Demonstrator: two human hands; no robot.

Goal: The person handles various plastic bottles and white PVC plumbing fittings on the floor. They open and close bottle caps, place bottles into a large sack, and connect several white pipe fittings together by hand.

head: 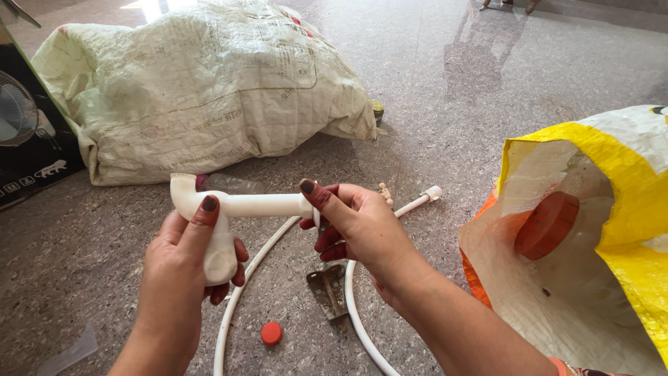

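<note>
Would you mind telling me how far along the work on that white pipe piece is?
Done: nothing is visibly finished. In hand: the left hand grips the white pipe fitting at its elbow, and the right hand holds the other end. Left: the white hose, metal bracket and red cap lie untouched on the floor.

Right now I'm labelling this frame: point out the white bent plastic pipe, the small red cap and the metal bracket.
white bent plastic pipe [261,205], head view, straight section
small red cap [271,333], head view, top
metal bracket [327,290], head view, flat plate
</note>
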